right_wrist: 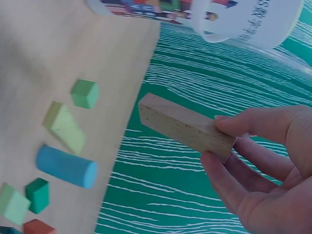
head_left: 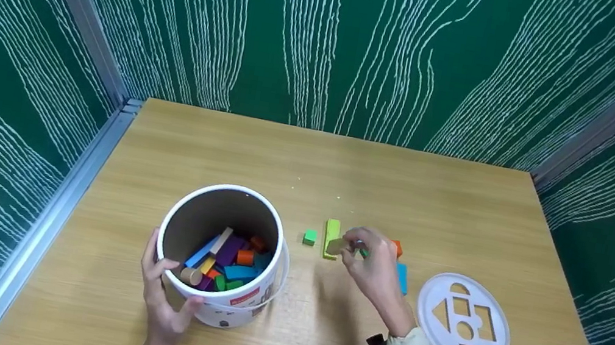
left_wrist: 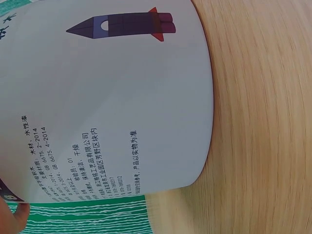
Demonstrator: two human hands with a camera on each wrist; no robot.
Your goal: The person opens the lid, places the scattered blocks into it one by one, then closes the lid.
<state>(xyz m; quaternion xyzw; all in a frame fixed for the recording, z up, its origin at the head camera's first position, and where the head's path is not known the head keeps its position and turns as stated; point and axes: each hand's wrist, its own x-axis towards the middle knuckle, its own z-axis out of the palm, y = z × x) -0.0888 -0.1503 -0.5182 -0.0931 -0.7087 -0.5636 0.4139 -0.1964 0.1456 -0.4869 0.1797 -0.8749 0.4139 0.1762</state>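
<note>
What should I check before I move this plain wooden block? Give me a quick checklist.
1. Wooden block gripped: ok, the right hand pinches it near one end.
2. Bucket held: ok, the left hand holds it at the side.
3. Bucket mouth uncovered: ok, the lid lies apart on the table.
4. Handle off the opening: ok, it hangs at the side.
5. Table free of loose blocks: not ok, several lie there, including a green cube.
6. Lowest blocks in the bucket: cannot tell, others hide them.
</note>
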